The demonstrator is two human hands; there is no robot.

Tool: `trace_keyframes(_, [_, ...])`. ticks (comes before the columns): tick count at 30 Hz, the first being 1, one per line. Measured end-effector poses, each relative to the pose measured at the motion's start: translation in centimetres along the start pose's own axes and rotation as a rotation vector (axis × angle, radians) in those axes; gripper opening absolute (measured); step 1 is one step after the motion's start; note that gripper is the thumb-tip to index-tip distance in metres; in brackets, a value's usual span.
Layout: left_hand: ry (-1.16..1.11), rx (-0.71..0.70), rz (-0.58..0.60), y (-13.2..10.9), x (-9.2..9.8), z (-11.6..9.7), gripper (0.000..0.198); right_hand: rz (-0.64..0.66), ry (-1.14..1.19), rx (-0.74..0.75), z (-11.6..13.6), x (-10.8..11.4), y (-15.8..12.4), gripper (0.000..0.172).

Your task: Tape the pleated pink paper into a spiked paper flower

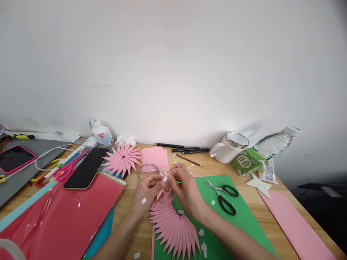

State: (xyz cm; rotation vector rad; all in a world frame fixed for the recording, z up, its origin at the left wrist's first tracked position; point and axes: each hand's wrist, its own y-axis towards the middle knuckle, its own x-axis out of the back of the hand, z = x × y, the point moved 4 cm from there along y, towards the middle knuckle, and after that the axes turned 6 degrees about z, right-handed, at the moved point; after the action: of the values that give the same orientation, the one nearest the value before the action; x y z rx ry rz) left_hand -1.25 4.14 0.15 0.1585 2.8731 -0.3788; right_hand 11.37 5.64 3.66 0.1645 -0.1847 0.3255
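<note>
My left hand (146,192) pinches a folded pink paper piece (160,193) between thumb and fingers, and a small white scrap (144,200) sticks to the back of that hand. Close beside it, my right hand (187,189) has its thumb and fingertips pressed together at the upper end of the same piece, where a white patch shows. Whether these fingertips hold the paper or a tiny white bit is unclear. Below both hands, a fan of pointed pink paper folds (176,231) lies on a green sheet (244,224). Black-handled scissors (222,195) rest open right of my hands.
A finished-looking pink paper star (123,157), a roll of tape (148,170) and pink squares (154,158) lie behind. Left are a phone (88,169), pink scissors (71,166) and red sheets (67,213). Right are a mug (229,148), a bottle (275,142) and pink strips (295,220).
</note>
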Motion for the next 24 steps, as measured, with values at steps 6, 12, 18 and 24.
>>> trace_keyframes(6, [-0.027, -0.026, 0.016, -0.1, 0.1, -0.4, 0.05, -0.21, -0.398, 0.381, 1.4, 1.2, -0.4, 0.012])
trace_keyframes(12, [-0.004, 0.007, 0.002, -0.1, 0.2, -0.2, 0.059, 0.078, -0.869, 0.803, 1.4, -0.2, -1.7, 0.018])
trace_keyframes(18, [-0.01, -0.018, -0.028, -0.2, 0.1, -0.5, 0.06, 0.177, -0.777, 0.83, 0.9, -0.2, -1.7, 0.024])
trace_keyframes(24, [-0.018, -0.031, -0.031, -0.4, 0.1, -0.6, 0.058, 0.217, -0.74, 0.795, 0.8, -0.1, -1.5, 0.025])
